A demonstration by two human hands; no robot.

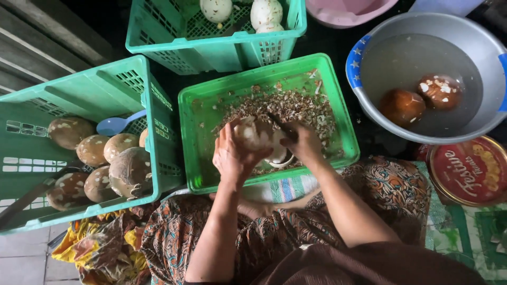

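Note:
My left hand [231, 155] grips a pale, partly peeled coconut [252, 134] over a green plastic tray [198, 158]. My right hand [304, 142] holds a dark knife [280, 125] against the coconut's top. Brown and white shavings [296, 105] cover the tray's floor, and a white peel strip [279, 158] hangs under the coconut.
A green crate [95, 87] at the left holds several brown coconuts [119, 145] and a blue scoop [117, 124]. Another green crate [222, 50] behind holds peeled white ones [265, 11]. A grey basin [475, 53] of water with two brown coconuts [402, 105] stands right, near a round red tin [467, 170].

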